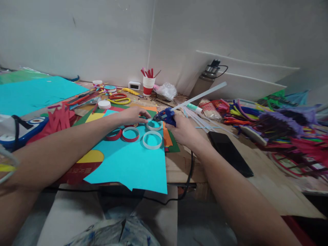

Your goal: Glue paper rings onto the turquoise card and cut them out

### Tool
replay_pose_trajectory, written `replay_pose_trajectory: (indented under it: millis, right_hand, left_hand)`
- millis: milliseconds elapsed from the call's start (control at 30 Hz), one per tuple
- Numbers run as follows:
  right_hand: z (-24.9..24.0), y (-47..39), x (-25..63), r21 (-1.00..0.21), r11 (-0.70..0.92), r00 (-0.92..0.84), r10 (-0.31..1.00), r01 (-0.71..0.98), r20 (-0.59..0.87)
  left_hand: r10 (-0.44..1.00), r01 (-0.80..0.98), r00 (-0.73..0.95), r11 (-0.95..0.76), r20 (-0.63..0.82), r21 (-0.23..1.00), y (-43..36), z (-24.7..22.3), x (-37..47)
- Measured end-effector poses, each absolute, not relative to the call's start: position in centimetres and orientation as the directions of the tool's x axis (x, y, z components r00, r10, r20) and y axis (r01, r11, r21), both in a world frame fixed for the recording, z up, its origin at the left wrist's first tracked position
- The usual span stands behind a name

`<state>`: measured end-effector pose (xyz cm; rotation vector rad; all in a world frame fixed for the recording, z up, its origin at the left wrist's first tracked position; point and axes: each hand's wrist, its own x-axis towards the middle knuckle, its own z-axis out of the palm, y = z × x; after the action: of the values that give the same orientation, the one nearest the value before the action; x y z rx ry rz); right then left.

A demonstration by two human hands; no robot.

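My right hand [183,128] is wrapped round a blue glue gun [166,116] with a long translucent glue stick [202,95] out of its back. The gun's nozzle is over a white ring [154,126] at the back of a cyan paper sheet [133,167]. My left hand [137,115] reaches in from the left, fingertips close together beside that ring and the nozzle; what they hold, if anything, is too small to tell. Nearer on the sheet lie another white ring [152,140], a red and white ring [130,134] and a red ring [114,135].
A black phone [230,153] lies right of my right hand. Behind stand a paper cup [148,85] with red sticks and a bottle [203,82]. Scissors [120,99] lie at the back left, colourful pipe cleaners [243,111] at the right. A black cord [190,174] hangs over the front edge.
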<state>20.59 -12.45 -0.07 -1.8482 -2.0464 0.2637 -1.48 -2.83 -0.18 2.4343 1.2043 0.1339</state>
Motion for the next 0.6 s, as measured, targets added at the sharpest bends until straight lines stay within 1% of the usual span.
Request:
replay_pose_trajectory:
  millis: [300,500,600]
  right_hand:
    - [-0.86,-12.0,20.62,-0.392,0.151,-0.098,0.984,0.907,0.15]
    - [-1.05,-11.85,20.45,-0.379,0.118,-0.073,0.988,0.918,0.133]
    - [-1.02,-11.88,20.36,-0.379,0.121,-0.073,0.988,0.917,0.137]
  left_hand:
    - [0.771,0.72,0.633,-0.552,-0.071,0.421,-3.06,-0.06,-1.42]
    - [0.771,0.719,0.634,-0.557,-0.064,0.415,-2.88,-0.17,-1.41]
    - [0.788,0.736,0.611,-0.531,-0.075,0.42,-3.24,0.13,-1.29]
